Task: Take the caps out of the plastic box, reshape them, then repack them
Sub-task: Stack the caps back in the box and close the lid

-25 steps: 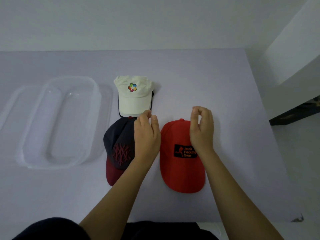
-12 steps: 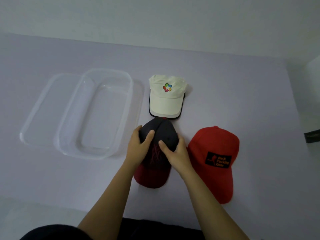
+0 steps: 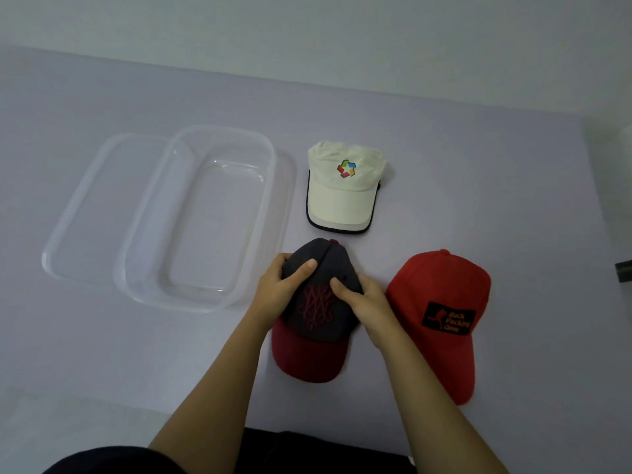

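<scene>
Both hands are on the dark cap [image 3: 319, 313] now: left hand [image 3: 277, 292] cupping its left side, thumb laid over the crown, right hand [image 3: 367, 302] clasping the right side, thumb pressing near the embroidery. Red cap [image 3: 441, 316] sits just right of the grip, white cap [image 3: 343, 189] beyond it, clear plastic box [image 3: 201, 220] empty off to the left.

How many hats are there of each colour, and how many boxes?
White cap: 1
Bright red cap: 1
Dark cap with a red brim, held by the left hand and right hand: 1
Clear plastic box: 1
Clear lid beside it: 1
Total: 5 things, 3 of them caps
</scene>
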`<action>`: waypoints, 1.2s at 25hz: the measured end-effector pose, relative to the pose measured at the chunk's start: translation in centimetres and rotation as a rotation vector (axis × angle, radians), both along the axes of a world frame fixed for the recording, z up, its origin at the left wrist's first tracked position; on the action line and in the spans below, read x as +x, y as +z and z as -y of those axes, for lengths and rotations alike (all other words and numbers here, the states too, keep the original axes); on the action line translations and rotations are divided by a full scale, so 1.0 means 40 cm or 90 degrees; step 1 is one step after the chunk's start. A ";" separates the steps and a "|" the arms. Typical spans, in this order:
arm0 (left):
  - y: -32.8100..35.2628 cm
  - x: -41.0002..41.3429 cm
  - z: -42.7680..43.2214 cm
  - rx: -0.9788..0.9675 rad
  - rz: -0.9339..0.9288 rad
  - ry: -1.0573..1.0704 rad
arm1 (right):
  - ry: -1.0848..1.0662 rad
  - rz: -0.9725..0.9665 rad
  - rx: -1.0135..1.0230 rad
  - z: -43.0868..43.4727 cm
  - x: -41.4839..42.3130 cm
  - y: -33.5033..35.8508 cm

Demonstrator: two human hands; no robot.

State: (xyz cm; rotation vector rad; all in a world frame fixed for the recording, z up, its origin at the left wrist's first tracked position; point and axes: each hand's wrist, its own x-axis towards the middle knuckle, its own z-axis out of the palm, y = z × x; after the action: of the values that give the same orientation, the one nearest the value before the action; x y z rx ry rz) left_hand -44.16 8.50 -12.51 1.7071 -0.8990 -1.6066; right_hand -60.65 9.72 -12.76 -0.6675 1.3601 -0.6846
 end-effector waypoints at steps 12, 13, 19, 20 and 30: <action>0.216 0.001 0.023 0.014 -0.085 -0.228 | 0.055 0.134 -0.107 0.001 -0.086 0.143; 0.242 0.005 0.032 0.021 -0.075 -0.266 | 0.058 0.119 -0.130 0.004 -0.089 0.163; 0.361 0.057 0.074 -0.137 0.029 -0.288 | 0.017 0.065 -0.264 0.027 -0.004 0.265; 0.373 0.088 0.083 -0.154 0.025 -0.292 | 0.029 0.063 -0.271 0.032 0.021 0.278; 0.370 0.459 0.193 -0.120 -0.148 -0.431 | 0.166 0.138 -0.258 0.101 0.337 0.302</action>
State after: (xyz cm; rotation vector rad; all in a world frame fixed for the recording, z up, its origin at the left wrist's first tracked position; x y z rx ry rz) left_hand -25.79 0.76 2.31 1.1052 -1.5557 -2.0046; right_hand -47.16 5.67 -0.67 -1.0418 0.9194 -0.8033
